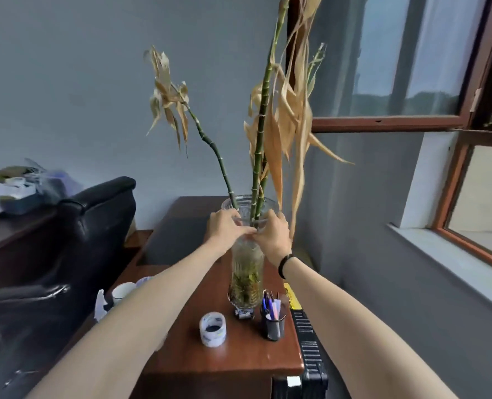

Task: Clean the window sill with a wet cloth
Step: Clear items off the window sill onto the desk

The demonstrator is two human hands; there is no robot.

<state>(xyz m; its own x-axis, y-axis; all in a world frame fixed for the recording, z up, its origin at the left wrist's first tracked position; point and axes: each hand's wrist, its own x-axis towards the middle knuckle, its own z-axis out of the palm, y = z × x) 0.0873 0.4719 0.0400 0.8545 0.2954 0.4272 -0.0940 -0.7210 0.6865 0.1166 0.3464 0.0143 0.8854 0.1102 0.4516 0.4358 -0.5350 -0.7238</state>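
Together, left hand [227, 229] and right hand [273, 236] grip the vase [246, 269]; window sill [440, 251] lies well apart, rightward.

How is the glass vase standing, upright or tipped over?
Upright: the glass vase stands base-down on the desk, stalks rising from its mouth; left hand and right hand grip its neck.

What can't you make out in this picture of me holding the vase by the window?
All head view.
1. Neck of the vase: covered by the left hand and right hand.
2. Top of the plant: cut off by the upper edge.
3. The pile at far left: blurred.
4. The item at the vase's foot: too small to name.
5. Far end of the sill: cut by the right edge.
6. No cloth in view.
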